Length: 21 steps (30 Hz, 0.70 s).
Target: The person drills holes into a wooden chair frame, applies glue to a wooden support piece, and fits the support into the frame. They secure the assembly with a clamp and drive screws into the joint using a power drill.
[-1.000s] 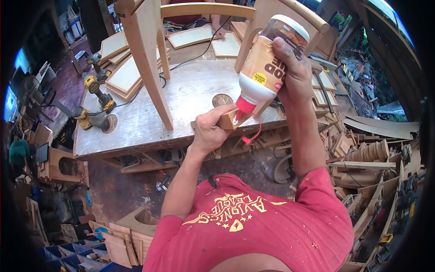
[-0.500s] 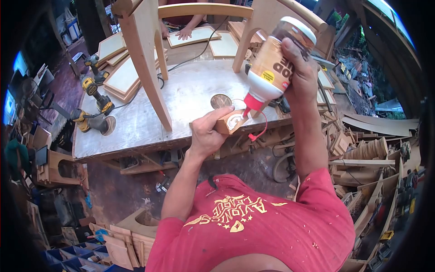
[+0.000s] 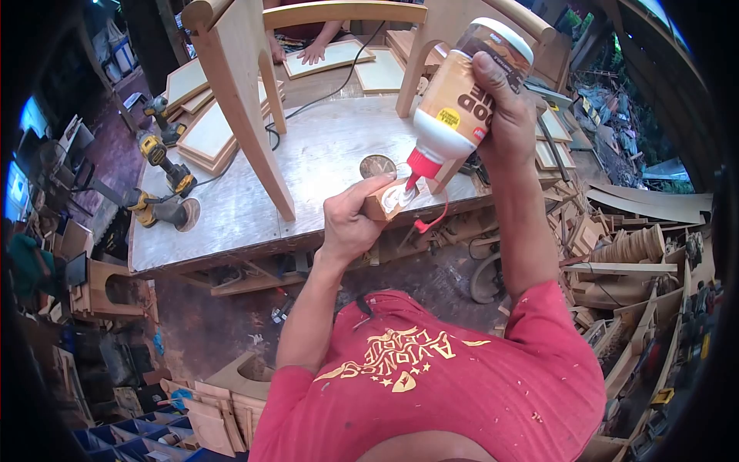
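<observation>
My left hand [image 3: 352, 212] is closed around a small wooden block [image 3: 389, 209], whose upturned face carries a swirl of white glue [image 3: 397, 197]. My right hand [image 3: 508, 112] grips a wood glue bottle [image 3: 462, 108] tipped upside down. Its red nozzle [image 3: 416, 171] points down at the block's face, at or very close to the glue. A red cap [image 3: 421, 225] dangles from the bottle on a thin strap. Just beyond my hands, a wooden frame with legs [image 3: 258, 131] stands on the pale worktable [image 3: 223, 231].
Cordless drills [image 3: 165, 165] stand at the table's left, beside stacked framed panels [image 3: 208, 135]. A black cable [image 3: 331, 96] crosses the tabletop. Across the table, another person's hand [image 3: 314, 52] rests on a panel [image 3: 331, 61]. Wood offcuts [image 3: 627, 246] crowd the right side.
The bottle has shifted slightly left and up, and its nozzle has moved left over the block. White glue now covers more of the block's face.
</observation>
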Tool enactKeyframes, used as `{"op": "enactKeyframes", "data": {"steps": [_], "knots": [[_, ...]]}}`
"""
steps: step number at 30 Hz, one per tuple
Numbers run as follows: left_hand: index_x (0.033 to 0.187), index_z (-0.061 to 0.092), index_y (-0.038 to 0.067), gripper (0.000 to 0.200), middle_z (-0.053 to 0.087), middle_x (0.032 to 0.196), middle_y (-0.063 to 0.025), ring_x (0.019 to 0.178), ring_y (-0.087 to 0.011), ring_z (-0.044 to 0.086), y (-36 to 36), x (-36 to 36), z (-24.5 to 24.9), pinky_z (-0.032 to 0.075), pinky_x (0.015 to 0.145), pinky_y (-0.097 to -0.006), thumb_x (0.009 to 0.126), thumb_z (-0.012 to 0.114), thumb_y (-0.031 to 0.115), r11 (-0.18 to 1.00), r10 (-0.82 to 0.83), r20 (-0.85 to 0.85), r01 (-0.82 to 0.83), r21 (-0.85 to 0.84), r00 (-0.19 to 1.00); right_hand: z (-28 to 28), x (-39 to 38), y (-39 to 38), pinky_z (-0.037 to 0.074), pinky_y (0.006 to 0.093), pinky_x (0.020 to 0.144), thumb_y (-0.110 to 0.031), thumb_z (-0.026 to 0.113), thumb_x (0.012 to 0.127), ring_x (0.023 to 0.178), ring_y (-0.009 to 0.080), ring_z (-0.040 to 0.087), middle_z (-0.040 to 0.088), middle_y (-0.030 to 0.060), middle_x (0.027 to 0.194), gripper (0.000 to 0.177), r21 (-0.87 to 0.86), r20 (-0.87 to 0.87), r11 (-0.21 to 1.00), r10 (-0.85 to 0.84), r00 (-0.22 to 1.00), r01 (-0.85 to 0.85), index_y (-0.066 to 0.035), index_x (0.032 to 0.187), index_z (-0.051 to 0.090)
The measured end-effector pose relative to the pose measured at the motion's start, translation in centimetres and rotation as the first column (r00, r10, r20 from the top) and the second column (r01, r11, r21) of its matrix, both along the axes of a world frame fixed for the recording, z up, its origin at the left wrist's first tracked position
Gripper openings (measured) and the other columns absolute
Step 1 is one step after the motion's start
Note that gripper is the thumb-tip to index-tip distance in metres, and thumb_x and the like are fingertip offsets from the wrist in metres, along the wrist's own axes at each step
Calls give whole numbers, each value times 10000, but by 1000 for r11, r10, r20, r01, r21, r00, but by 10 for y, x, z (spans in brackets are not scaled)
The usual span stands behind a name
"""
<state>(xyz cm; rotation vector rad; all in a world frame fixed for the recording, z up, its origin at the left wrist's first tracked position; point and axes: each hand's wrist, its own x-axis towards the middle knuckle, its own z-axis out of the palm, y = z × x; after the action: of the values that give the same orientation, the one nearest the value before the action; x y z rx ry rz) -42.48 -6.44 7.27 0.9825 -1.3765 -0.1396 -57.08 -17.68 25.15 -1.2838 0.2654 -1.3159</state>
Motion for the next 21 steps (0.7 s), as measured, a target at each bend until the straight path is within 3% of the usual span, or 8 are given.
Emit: {"op": "enactKeyframes", "data": {"steps": [5, 10, 13, 17, 18, 19, 21], "knots": [[1144, 671, 12, 434, 736, 982, -115, 905, -161, 699, -2, -4, 4, 549, 803, -291, 735, 812, -11, 1000, -2, 2, 2, 26, 1000, -6, 7, 8, 560, 271, 720, -220, 755, 872, 819, 136, 671, 676, 61, 944, 363, -39, 18, 999, -12, 1000, 13, -3, 1130, 622], [1132, 677, 15, 416, 737, 976, -112, 902, -150, 696, 0, -3, 2, 549, 788, -298, 741, 819, 10, 1000, 9, -9, -9, 20, 1000, -6, -6, -5, 550, 270, 761, -208, 762, 861, 846, 120, 657, 670, 50, 987, 412, 33, -28, 999, 17, 999, -16, 1, 1175, 596], [1132, 674, 8, 414, 737, 978, -115, 902, -153, 696, -3, -4, 2, 550, 792, -298, 743, 817, 3, 999, 14, 0, -14, 41, 1000, -7, 2, 9, 556, 267, 731, -219, 758, 865, 817, 120, 660, 672, 53, 958, 395, -36, -9, 999, -30, 1000, 30, 3, 1155, 607], [1131, 670, -6, 406, 733, 996, -122, 917, -153, 693, 2, -4, 10, 546, 815, -293, 749, 809, -6, 1000, -7, -20, 7, 27, 1000, -5, -2, -4, 556, 266, 697, -242, 765, 864, 774, 120, 656, 669, 47, 931, 390, 41, 2, 998, -43, 999, 43, -1, 1132, 617], [1132, 670, -6, 406, 731, 1005, -124, 928, -152, 690, 3, -3, 9, 543, 823, -294, 750, 808, -8, 1000, -1, -23, 2, 17, 1000, -11, -5, -22, 560, 270, 692, -235, 748, 879, 779, 122, 662, 668, 47, 929, 350, 43, 80, 999, -20, 997, 17, -11, 1116, 622], [1132, 670, -6, 405, 729, 1014, -126, 940, -152, 688, 3, -1, 7, 541, 831, -294, 751, 806, -9, 1000, 7, -25, -7, 5, 1000, -16, -11, -29, 579, 313, 719, -256, 681, 928, 805, 162, 687, 679, 67, 939, 294, 96, 118, 994, 36, 992, -47, -21, 1095, 627], [1131, 669, -9, 403, 724, 1035, -128, 962, -154, 683, 3, 4, -4, 537, 846, -295, 752, 803, -14, 998, 50, -59, -48, 36, 997, -23, -29, -32, 576, 456, 840, -329, 563, 983, 954, 327, 691, 684, 185, 1023, 373, 193, 291, 927, 260, 921, -322, 4, 1150, 591]]}}
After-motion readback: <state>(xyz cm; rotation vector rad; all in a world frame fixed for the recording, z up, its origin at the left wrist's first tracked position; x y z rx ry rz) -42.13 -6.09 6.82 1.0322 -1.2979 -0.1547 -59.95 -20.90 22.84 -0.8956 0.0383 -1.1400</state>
